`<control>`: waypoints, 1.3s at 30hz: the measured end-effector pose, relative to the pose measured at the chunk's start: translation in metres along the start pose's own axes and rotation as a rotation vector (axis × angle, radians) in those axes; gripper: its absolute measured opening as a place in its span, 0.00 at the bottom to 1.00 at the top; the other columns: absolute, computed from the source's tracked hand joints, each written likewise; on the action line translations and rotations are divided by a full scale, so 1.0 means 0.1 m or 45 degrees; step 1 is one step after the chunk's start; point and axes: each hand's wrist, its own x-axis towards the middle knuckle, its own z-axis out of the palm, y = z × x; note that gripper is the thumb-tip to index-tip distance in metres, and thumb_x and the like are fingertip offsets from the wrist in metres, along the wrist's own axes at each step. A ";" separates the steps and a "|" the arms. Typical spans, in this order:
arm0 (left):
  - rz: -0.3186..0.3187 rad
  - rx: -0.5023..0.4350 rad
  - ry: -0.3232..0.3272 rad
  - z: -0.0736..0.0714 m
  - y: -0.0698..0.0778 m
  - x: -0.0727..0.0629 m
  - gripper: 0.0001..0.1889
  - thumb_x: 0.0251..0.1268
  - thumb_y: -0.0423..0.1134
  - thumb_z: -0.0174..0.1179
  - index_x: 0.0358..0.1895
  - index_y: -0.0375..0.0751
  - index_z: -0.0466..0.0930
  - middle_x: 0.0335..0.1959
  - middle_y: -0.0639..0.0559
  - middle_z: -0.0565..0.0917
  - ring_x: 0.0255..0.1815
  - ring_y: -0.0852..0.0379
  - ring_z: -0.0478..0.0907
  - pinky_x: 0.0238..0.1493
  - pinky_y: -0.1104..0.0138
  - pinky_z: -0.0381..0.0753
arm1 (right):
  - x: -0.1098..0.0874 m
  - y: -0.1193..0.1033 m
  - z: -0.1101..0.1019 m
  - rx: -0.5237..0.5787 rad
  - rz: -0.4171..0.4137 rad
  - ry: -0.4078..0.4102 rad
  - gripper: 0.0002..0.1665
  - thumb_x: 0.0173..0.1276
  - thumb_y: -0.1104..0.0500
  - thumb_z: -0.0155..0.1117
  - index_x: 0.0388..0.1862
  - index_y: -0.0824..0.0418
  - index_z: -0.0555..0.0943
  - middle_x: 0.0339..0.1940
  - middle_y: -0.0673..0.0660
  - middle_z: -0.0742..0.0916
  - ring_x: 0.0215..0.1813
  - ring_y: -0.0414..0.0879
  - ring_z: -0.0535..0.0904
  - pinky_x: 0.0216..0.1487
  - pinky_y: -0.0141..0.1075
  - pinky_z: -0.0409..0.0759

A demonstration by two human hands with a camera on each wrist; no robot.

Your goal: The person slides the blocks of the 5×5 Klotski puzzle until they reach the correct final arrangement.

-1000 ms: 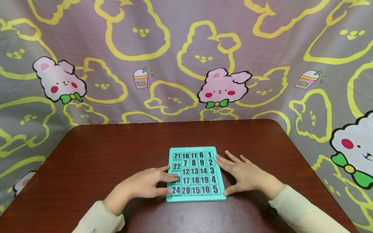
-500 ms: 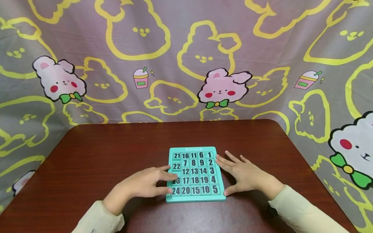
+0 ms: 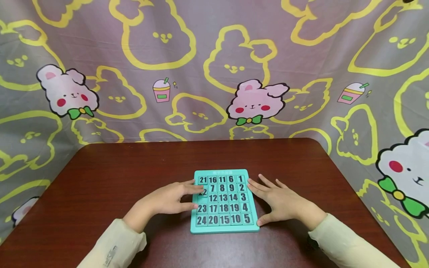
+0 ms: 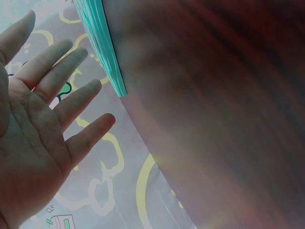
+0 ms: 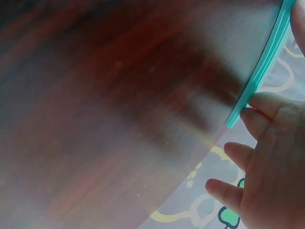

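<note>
A turquoise number slide puzzle (image 3: 225,230) lies flat on the table in the head view, with black-numbered tiles in rows. My left hand (image 3: 171,199) reaches over its left edge, one fingertip on tile 22 (image 3: 203,192) and partly covering it. The left thumb touches the frame's left side beside tile 23 (image 3: 202,208). A gap shows in the left column between tiles 22 and 23. Along the right edge rests my right hand (image 3: 281,201), fingers spread, thumb at the near right corner. In the right wrist view, fingertips touch the puzzle's side (image 5: 259,76).
The dark brown wooden table (image 3: 134,167) extends around the puzzle, its far corners rounded. Behind and beside it hangs a grey curtain (image 3: 197,78) printed with yellow outlines and white rabbits.
My left hand has moved away from me along the puzzle's left side, from tile 23 up to tile 22, uncovering tile 23. The right hand keeps its place.
</note>
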 end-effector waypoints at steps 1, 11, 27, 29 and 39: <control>-0.002 0.003 -0.001 -0.01 -0.01 0.01 0.28 0.69 0.49 0.62 0.70 0.45 0.73 0.71 0.53 0.74 0.80 0.44 0.57 0.71 0.47 0.68 | 0.00 0.00 0.00 0.001 -0.001 0.001 0.68 0.48 0.21 0.65 0.82 0.47 0.53 0.83 0.46 0.56 0.84 0.59 0.43 0.70 0.73 0.50; 0.000 0.013 -0.015 -0.02 -0.06 0.07 0.28 0.69 0.50 0.61 0.69 0.47 0.74 0.71 0.53 0.74 0.80 0.44 0.57 0.72 0.46 0.66 | 0.01 0.01 0.00 0.010 -0.003 0.010 0.68 0.48 0.21 0.65 0.82 0.47 0.53 0.83 0.46 0.55 0.83 0.59 0.44 0.71 0.73 0.50; 0.000 0.020 -0.040 0.02 -0.04 0.07 0.24 0.70 0.50 0.61 0.66 0.48 0.77 0.69 0.58 0.75 0.79 0.46 0.59 0.71 0.46 0.67 | 0.00 0.00 -0.01 0.029 -0.006 0.000 0.68 0.48 0.22 0.66 0.82 0.48 0.53 0.83 0.47 0.55 0.84 0.59 0.43 0.71 0.73 0.49; -0.003 0.029 -0.031 0.03 -0.03 0.06 0.25 0.69 0.50 0.61 0.67 0.48 0.77 0.69 0.58 0.76 0.77 0.48 0.62 0.70 0.46 0.68 | 0.00 -0.01 -0.01 0.030 -0.006 0.000 0.67 0.48 0.22 0.66 0.82 0.48 0.53 0.83 0.47 0.55 0.84 0.59 0.43 0.71 0.73 0.49; 0.080 0.078 0.001 0.09 0.02 0.05 0.24 0.69 0.48 0.61 0.66 0.43 0.78 0.66 0.52 0.79 0.67 0.56 0.75 0.64 0.54 0.78 | 0.00 0.01 0.00 0.019 0.004 -0.004 0.67 0.48 0.21 0.64 0.82 0.47 0.53 0.83 0.46 0.55 0.84 0.59 0.43 0.71 0.73 0.49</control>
